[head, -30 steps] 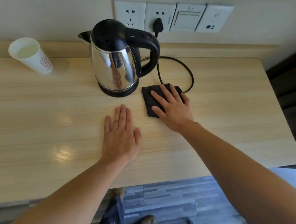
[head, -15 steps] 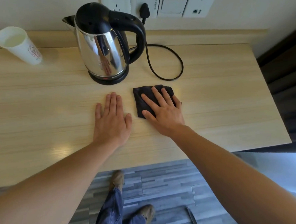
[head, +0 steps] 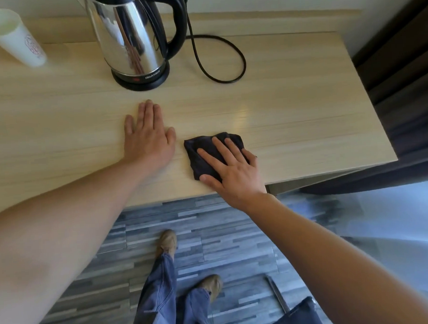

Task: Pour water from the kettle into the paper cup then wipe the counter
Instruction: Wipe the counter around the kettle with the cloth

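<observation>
1. Two vessels stand at the back of the pale wood worktop [head: 56,115]: a white paper cup [head: 13,38] at the far left, upright, with what looks like clear water inside, and a steel kettle [head: 132,37] on its black base to the right of the cup, well apart from it.
2. Behind the kettle, a black cord [head: 217,55] loops across the worktop.
3. Left hand [head: 147,138]: lying flat, palm down on bare wood in front of the kettle, fingers straight and close together, holding nothing.
4. Right hand [head: 230,166]: its grip is spread wide, fingers pressed flat on a dark cloth [head: 202,152] near the worktop's front edge, just beside the left hand; nothing is clasped.
</observation>
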The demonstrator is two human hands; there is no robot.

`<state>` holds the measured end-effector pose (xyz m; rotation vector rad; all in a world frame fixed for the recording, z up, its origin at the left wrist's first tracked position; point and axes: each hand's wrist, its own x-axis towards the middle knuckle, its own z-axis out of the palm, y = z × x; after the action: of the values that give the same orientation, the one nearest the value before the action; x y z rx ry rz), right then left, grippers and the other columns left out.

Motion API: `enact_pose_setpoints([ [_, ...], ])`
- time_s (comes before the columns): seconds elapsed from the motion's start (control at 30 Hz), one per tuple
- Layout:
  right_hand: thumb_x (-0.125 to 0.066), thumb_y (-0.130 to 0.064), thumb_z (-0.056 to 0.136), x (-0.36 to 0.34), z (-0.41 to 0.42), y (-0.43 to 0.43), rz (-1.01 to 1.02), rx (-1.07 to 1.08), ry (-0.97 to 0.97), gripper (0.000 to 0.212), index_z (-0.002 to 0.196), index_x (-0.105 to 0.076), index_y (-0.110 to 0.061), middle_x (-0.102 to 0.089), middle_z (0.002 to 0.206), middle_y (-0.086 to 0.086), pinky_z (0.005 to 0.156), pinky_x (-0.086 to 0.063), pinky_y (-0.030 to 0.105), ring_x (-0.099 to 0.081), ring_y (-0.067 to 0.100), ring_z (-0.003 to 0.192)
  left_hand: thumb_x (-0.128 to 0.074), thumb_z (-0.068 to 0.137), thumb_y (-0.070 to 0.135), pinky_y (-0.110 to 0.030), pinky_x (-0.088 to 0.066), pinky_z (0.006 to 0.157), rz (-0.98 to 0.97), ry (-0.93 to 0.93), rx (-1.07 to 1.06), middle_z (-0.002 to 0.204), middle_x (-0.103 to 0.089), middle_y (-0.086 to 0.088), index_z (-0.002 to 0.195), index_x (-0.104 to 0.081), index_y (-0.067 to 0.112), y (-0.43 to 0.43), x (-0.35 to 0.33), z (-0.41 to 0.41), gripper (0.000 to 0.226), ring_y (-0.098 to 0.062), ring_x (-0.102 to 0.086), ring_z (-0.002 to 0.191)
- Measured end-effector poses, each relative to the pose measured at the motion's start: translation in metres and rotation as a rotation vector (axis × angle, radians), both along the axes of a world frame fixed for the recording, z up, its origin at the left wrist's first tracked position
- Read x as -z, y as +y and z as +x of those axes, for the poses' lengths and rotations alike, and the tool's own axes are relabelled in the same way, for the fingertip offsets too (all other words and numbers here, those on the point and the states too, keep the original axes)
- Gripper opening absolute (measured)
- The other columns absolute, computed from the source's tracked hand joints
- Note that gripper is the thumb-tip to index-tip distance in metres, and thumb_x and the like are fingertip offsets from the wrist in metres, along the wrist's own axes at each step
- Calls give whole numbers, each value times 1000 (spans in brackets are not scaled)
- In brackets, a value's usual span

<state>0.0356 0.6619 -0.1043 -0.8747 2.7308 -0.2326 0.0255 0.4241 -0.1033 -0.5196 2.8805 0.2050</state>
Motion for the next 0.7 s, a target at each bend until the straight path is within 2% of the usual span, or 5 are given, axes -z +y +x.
enact_pose_setpoints([
  [0.23,-34,-56,102,-5,30,32,-168,-7,-37,49,148,-48,-44,-36,165,-12,108,-31,41,-27,12,155,-23,108,39,-56,-3,132,44,12,5,177,8,-12,166,0,7,22,-17,-7,71,-27,7,164],
  [0.33,-45,-46,104,-23,33,52,-344,88,-285,41,140,-59,-34,-58,149,-8,104,-41,42,-48,11,141,-22,108,41,-54,-2,133,109,52,63,177,10,-10,167,2,8,52,-18,-15,71,-24,9,164],
  [0.43,-54,-38,105,-54,26,76,-702,450,-719,26,127,-68,-34,-76,117,5,94,-52,41,-69,19,111,-18,107,46,-54,-2,132,122,45,74,177,9,-10,167,3,8,71,-8,-21,73,-23,8,164],
  [0.53,-49,-41,101,-80,-6,91,-1095,730,-899,38,131,-66,-24,-74,127,8,109,-51,46,-68,24,122,-13,106,49,-54,-2,133,65,44,68,177,7,-10,166,4,8,76,1,-20,75,-23,7,164],
  [0.7,-46,-40,107,-89,-106,75,-959,549,-426,30,124,-67,-26,-73,120,6,104,-50,59,-67,24,116,-11,106,51,-54,-3,133,37,40,72,177,8,-9,166,4,10,74,4,-25,74,-21,8,164],
])
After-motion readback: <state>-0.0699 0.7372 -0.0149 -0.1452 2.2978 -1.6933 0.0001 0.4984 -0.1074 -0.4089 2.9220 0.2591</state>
